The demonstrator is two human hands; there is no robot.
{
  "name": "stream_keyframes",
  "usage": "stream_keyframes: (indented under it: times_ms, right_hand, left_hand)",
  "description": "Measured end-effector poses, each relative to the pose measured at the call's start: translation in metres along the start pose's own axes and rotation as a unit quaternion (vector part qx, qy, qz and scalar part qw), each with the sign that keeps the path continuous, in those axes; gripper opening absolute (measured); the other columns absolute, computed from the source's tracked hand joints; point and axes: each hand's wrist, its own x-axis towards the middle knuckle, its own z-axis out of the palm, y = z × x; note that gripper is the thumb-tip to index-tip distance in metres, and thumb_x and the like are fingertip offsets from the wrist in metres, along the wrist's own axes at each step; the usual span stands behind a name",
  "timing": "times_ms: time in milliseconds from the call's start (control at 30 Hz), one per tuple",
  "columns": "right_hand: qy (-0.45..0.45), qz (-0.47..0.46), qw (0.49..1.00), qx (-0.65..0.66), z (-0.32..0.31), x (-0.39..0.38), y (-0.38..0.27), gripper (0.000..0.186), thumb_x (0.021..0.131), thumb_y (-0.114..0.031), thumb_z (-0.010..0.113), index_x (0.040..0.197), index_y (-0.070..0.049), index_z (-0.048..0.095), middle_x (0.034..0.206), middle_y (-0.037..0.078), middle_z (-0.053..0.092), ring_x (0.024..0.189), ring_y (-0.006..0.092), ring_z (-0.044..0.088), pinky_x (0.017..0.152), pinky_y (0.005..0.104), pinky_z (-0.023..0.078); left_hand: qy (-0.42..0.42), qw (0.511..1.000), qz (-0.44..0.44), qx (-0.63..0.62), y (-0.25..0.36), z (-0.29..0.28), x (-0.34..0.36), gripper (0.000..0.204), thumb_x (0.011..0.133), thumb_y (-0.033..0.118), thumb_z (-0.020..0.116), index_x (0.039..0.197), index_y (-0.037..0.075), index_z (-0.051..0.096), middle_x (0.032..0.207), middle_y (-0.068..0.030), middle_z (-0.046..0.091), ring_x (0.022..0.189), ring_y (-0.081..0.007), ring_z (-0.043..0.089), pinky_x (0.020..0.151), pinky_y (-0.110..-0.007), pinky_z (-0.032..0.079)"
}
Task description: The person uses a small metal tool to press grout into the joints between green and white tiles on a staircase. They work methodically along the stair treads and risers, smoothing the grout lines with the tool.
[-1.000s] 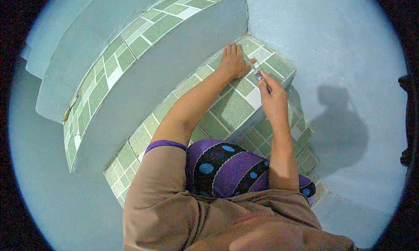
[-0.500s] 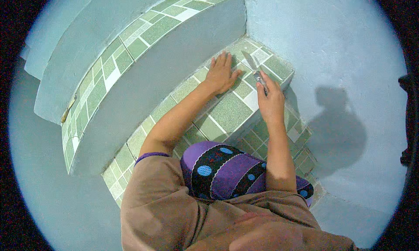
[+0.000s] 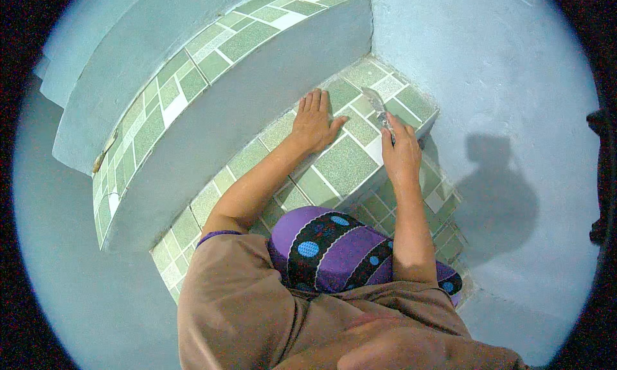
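My left hand (image 3: 315, 122) lies flat on the green tiled step (image 3: 347, 163), thumb apart from the other fingers, with nothing in it. My right hand (image 3: 402, 153) is closed round the handle of a short-bladed knife (image 3: 375, 102). Its pale blade points away and to the left, low over the tiles near the step's far right end. Whether the blade touches the tile I cannot tell. The handle is mostly hidden by my fingers.
A higher curved step (image 3: 244, 42) with green and white tiles rises at the left above a grey riser (image 3: 257, 106). A thin brownish object (image 3: 103, 153) lies on its left end. A blue-grey wall (image 3: 495, 81) bounds the right side. My purple patterned clothing (image 3: 347, 248) covers my knees.
My left hand has slid nearer and to the left along the tiles. The knife in my right hand has shifted slightly nearer, its blade turned a little. The view has shifted slightly.
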Motion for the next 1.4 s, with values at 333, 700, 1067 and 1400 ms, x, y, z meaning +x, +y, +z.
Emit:
stream_keyframes:
  times_ms: [333,700,1067,1400]
  right_hand:
    - [-0.004,0.012,1.000,0.012,-0.003,0.003,0.001,0.038,0.091,-0.023,0.057,0.127,-0.012,0.059,0.106,0.020,0.060,0.098,0.0369,0.060,0.086,0.0425,0.047]
    - [0.034,0.002,0.999,0.027,-0.004,0.006,0.010,0.036,0.090,-0.022,0.058,0.125,-0.012,0.061,0.098,0.019,0.061,0.092,0.0366,0.061,0.081,0.0428,0.048]
    - [0.068,0.010,0.995,0.069,-0.008,0.010,0.016,0.037,0.090,-0.021,0.059,0.125,-0.010,0.061,0.112,0.020,0.062,0.102,0.0336,0.061,0.089,0.0392,0.047]
    - [0.086,-0.006,0.992,0.089,-0.011,0.011,0.018,0.036,0.090,-0.019,0.059,0.124,-0.006,0.059,0.105,0.021,0.062,0.095,0.0367,0.061,0.084,0.0428,0.048]
  left_hand:
    - [-0.025,0.999,0.020,0.004,0.009,0.013,0.047,0.088,0.093,0.059,0.038,0.144,-0.010,0.020,0.151,-0.0301,0.020,0.141,-0.0422,0.019,0.117,-0.046,0.014]
    - [-0.038,0.996,0.076,0.029,0.026,0.034,0.118,0.082,0.091,0.049,0.044,0.142,-0.012,0.023,0.148,-0.0306,0.027,0.138,-0.0408,0.027,0.116,-0.045,0.019]
    - [-0.038,0.992,0.119,-0.029,0.027,0.055,0.168,0.076,0.090,0.037,0.046,0.143,-0.010,0.021,0.150,-0.0289,0.024,0.141,-0.0402,0.023,0.116,-0.047,0.019]
    - [0.036,0.990,0.117,-0.077,0.011,0.006,0.056,0.065,0.095,0.035,0.049,0.141,-0.007,0.031,0.144,-0.0291,0.034,0.132,-0.0430,0.035,0.114,-0.047,0.023]
